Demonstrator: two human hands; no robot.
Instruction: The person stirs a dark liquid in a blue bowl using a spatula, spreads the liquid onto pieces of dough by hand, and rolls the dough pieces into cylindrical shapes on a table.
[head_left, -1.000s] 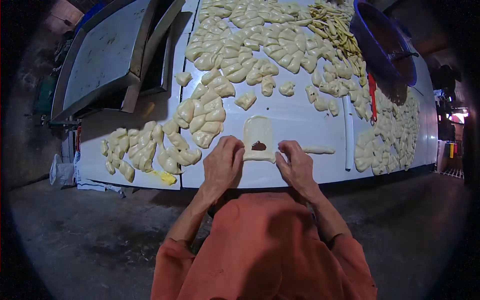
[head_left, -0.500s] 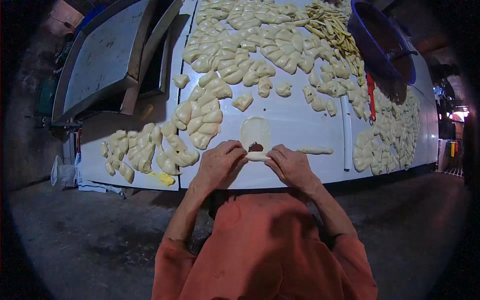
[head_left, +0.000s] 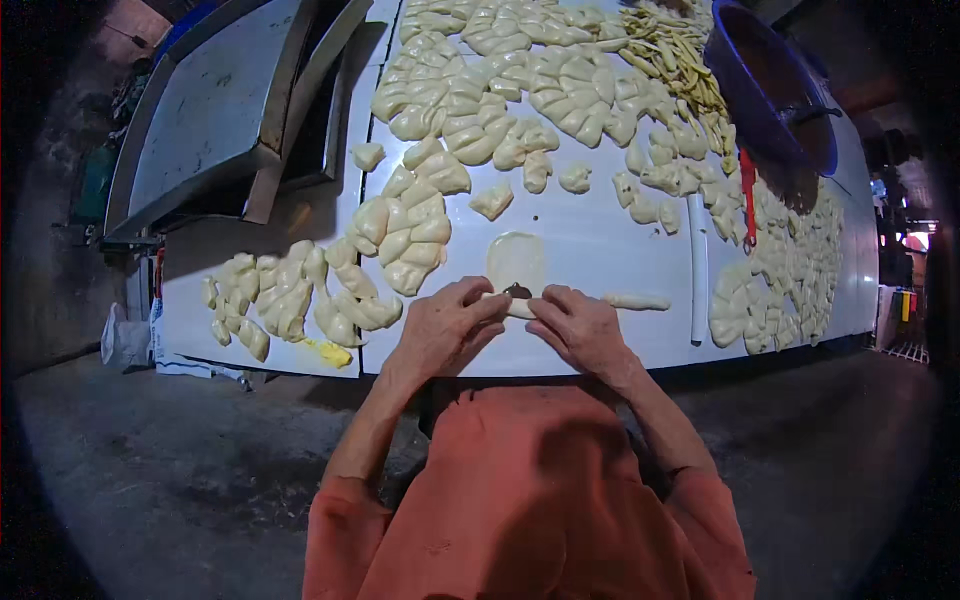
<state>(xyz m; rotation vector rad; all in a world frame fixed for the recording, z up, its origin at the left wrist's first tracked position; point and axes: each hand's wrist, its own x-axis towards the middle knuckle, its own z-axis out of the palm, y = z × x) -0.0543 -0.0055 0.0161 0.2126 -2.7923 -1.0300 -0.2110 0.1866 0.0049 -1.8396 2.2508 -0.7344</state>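
Shone on the tabletop (head_left: pixel 620 260), dimmed over the floor (head_left: pixel 170 460), glared far right, curved and blackened toward the rim.

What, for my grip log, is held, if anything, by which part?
Unclear whether gripped or pressed: left hand and right hand touch opposite ends of the rolled near edge of the dough strip.

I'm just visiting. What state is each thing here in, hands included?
Dough sheet: near edge rolled, far end flat
Left hand: fingers on the roll's left end
Right hand: fingers on its right end
Dark filling: showing just beyond the rolled edge
Thin dough roll: lying by the right hand
Dough pieces: clustered, not rolled up
White rod: lying on the table
Blue tub: uncovered
Metal tray: slanted, stacked
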